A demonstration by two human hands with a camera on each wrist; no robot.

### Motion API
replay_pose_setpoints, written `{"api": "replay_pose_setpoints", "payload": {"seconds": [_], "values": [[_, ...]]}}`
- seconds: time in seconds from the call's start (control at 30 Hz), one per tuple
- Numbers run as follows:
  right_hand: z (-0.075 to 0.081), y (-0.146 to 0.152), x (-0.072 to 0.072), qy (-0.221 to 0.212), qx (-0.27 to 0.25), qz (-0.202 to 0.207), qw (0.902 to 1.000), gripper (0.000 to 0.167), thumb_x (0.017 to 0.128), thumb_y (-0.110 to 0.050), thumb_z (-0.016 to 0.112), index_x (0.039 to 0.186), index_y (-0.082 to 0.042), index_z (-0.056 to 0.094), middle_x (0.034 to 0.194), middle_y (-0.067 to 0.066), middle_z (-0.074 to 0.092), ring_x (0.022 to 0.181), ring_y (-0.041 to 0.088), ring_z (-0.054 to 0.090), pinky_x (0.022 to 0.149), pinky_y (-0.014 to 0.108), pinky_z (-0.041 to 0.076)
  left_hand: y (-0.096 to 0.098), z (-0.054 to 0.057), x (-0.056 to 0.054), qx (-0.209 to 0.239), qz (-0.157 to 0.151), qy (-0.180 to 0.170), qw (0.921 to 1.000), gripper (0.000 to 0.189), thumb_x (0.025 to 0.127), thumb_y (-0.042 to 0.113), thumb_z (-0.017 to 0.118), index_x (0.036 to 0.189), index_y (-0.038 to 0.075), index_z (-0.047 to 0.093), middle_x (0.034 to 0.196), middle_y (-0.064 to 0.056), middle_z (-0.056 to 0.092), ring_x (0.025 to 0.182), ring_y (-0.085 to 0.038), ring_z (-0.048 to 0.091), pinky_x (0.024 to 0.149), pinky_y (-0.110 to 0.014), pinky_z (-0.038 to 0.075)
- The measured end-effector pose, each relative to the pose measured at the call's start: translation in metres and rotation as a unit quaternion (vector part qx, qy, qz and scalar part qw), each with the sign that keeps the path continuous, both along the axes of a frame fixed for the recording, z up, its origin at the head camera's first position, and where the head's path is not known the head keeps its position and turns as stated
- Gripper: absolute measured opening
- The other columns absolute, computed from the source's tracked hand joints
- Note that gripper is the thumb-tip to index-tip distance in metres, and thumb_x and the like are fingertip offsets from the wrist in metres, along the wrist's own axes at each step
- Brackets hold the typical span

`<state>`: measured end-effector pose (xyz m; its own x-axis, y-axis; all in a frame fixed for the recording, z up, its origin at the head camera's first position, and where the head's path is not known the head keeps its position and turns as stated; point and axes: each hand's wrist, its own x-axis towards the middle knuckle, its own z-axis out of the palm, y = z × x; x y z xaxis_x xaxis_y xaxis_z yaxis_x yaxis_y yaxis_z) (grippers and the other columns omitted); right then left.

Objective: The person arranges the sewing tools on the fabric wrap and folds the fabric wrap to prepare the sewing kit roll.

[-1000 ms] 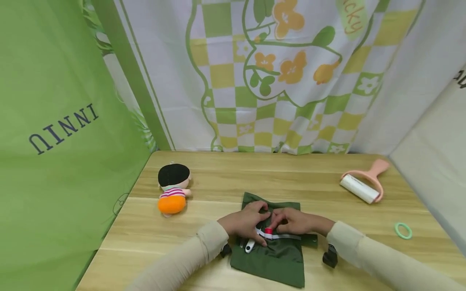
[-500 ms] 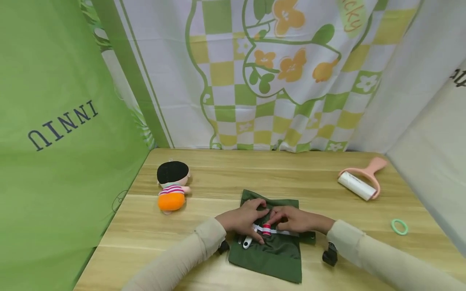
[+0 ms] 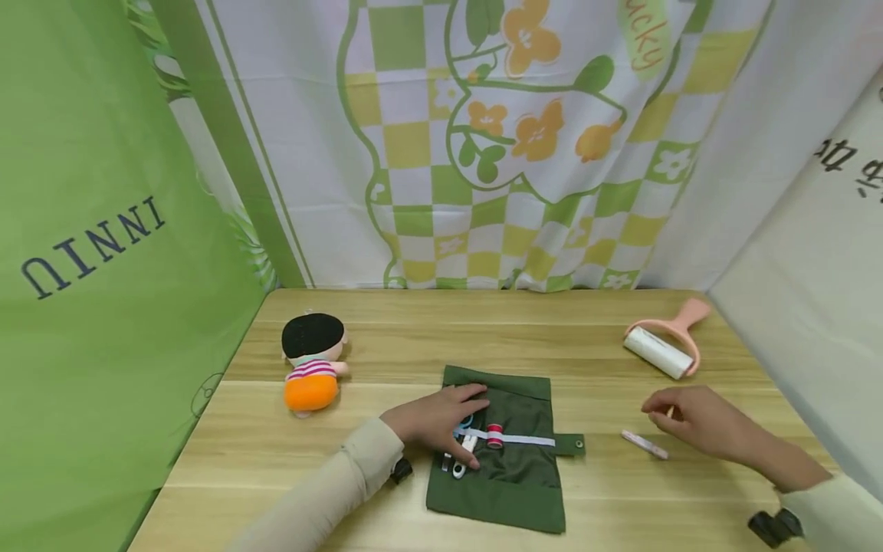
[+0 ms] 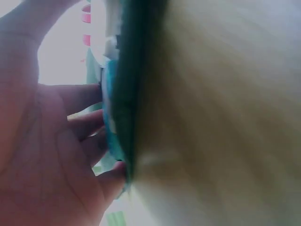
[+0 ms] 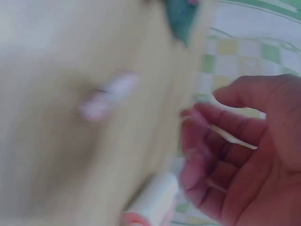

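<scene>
An unfolded dark green fabric pouch [image 3: 517,498] lies on the table with a white elastic band [image 3: 527,440] across it. Under the band sits a red spool of thread [image 3: 494,436]. My left hand [image 3: 438,418] rests spread over the pouch's left side, partly covering blue loop handles [image 3: 466,422] and a white-handled tool [image 3: 460,466]. To the right, my right hand [image 3: 710,425] is off the pouch, fingers loosely bent and holding nothing visible. Just left of its fingertips lies a slim pale pink-and-white tube [image 3: 645,445], blurred in the right wrist view.
A doll [image 3: 312,376] with black hair and orange shorts lies at the left. At the back right is a pink-handled lint roller [image 3: 658,353]. A snap tab [image 3: 569,445] sticks out from the pouch's right side. Curtains [image 3: 414,153] border the table's back.
My right hand has left the spool and moved far right, toward the tube. The spool now shows fully under the band. My left hand stays on the pouch. The green ring is no longer visible.
</scene>
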<state>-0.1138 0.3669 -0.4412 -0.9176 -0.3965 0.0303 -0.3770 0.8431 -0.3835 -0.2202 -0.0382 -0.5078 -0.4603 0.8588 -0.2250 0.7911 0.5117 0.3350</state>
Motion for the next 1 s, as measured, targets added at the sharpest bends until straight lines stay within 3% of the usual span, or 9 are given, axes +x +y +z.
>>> {"api": "replay_pose_setpoints", "payload": {"seconds": [0.13, 0.2, 0.33, 0.43, 0.57, 0.67, 0.77, 0.9, 1.0], "values": [[-0.027, -0.003, 0.011, -0.057, 0.034, 0.01, 0.9977, 0.031, 0.092, -0.029, 0.073, 0.106, -0.002, 0.068, 0.085, -0.007, 0.063, 0.066, -0.009, 0.046, 0.056, 0.02, 0.042, -0.011, -0.003, -0.001, -0.011, 0.02, -0.001, 0.9997, 0.108, 0.08, 0.069, 0.07, 0.16, 0.013, 0.025, 0.17, -0.006, 0.012, 0.158, -0.022, 0.015, 0.126, -0.047, 0.02], [-0.038, -0.007, 0.012, -0.045, 0.045, 0.013, 0.9979, 0.028, 0.089, -0.032, 0.075, 0.099, -0.008, 0.065, 0.083, -0.007, 0.057, 0.065, -0.007, 0.042, 0.055, 0.02, 0.04, -0.013, -0.005, -0.001, -0.008, 0.04, 0.003, 0.9992, 0.11, 0.079, 0.072, 0.069, 0.16, 0.013, 0.024, 0.17, -0.006, 0.013, 0.158, -0.022, 0.014, 0.126, -0.048, 0.019], [-0.049, -0.011, 0.006, -0.054, 0.035, 0.019, 0.9978, 0.015, 0.093, -0.023, 0.071, 0.09, -0.014, 0.058, 0.073, -0.012, 0.051, 0.06, -0.006, 0.037, 0.052, 0.019, 0.036, -0.012, -0.007, -0.002, -0.003, 0.073, 0.01, 0.9973, 0.112, 0.078, 0.075, 0.067, 0.16, 0.013, 0.024, 0.17, -0.006, 0.014, 0.158, -0.022, 0.016, 0.126, -0.048, 0.02], [-0.047, -0.013, -0.002, -0.095, 0.014, 0.026, 0.995, 0.011, 0.097, -0.019, 0.065, 0.09, -0.014, 0.058, 0.067, -0.014, 0.052, 0.054, -0.006, 0.041, 0.05, 0.019, 0.038, -0.014, -0.008, -0.003, 0.021, 0.087, -0.016, 0.9959, 0.106, 0.081, 0.072, 0.067, 0.161, 0.016, 0.024, 0.17, -0.006, 0.014, 0.158, -0.024, 0.017, 0.125, -0.048, 0.023], [-0.03, -0.031, -0.02, -0.102, -0.019, 0.022, 0.9943, 0.01, 0.097, -0.016, 0.064, 0.09, -0.011, 0.059, 0.071, -0.009, 0.058, 0.054, -0.005, 0.046, 0.05, 0.02, 0.042, -0.024, -0.005, -0.006, 0.073, 0.089, -0.062, 0.9914, 0.091, 0.087, 0.062, 0.068, 0.159, 0.019, 0.03, 0.169, -0.007, 0.016, 0.157, -0.026, 0.019, 0.122, -0.047, 0.031], [-0.011, -0.059, -0.039, -0.096, -0.078, 0.01, 0.9923, 0.012, 0.099, -0.015, 0.062, 0.101, -0.004, 0.062, 0.081, 0.001, 0.064, 0.055, -0.001, 0.052, 0.05, 0.023, 0.045, -0.032, -0.002, -0.008, 0.087, 0.08, -0.058, 0.9912, 0.09, 0.086, 0.059, 0.07, 0.158, 0.019, 0.033, 0.169, -0.007, 0.019, 0.157, -0.028, 0.017, 0.122, -0.05, 0.03], [-0.002, -0.091, -0.059, -0.124, -0.167, -0.005, 0.9781, 0.02, 0.099, -0.017, 0.063, 0.106, 0.002, 0.063, 0.081, 0.009, 0.068, 0.055, 0.008, 0.061, 0.05, 0.03, 0.052, -0.037, -0.003, -0.009, 0.083, 0.073, -0.059, 0.9921, 0.101, 0.081, 0.058, 0.076, 0.16, 0.018, 0.027, 0.169, -0.009, 0.016, 0.158, -0.03, 0.011, 0.125, -0.054, 0.021], [-0.009, -0.129, -0.083, -0.153, -0.25, -0.018, 0.9559, 0.019, 0.095, -0.014, 0.069, 0.099, 0.003, 0.063, 0.076, 0.012, 0.07, 0.058, 0.016, 0.068, 0.056, 0.039, 0.059, -0.04, -0.008, -0.009, 0.066, 0.065, -0.07, 0.9932, 0.112, 0.077, 0.058, 0.081, 0.162, 0.019, 0.02, 0.171, -0.011, 0.007, 0.159, -0.032, 0.004, 0.126, -0.056, 0.011], [-0.023, -0.147, -0.096, -0.168, -0.268, -0.024, 0.9485, 0.015, 0.095, -0.008, 0.068, 0.099, 0.005, 0.062, 0.079, 0.016, 0.072, 0.062, 0.021, 0.071, 0.058, 0.041, 0.06, -0.039, -0.01, -0.008, 0.053, 0.056, -0.056, 0.9954, 0.114, 0.075, 0.059, 0.081, 0.162, 0.019, 0.019, 0.171, -0.011, 0.005, 0.159, -0.033, 0.002, 0.126, -0.056, 0.01]]}}
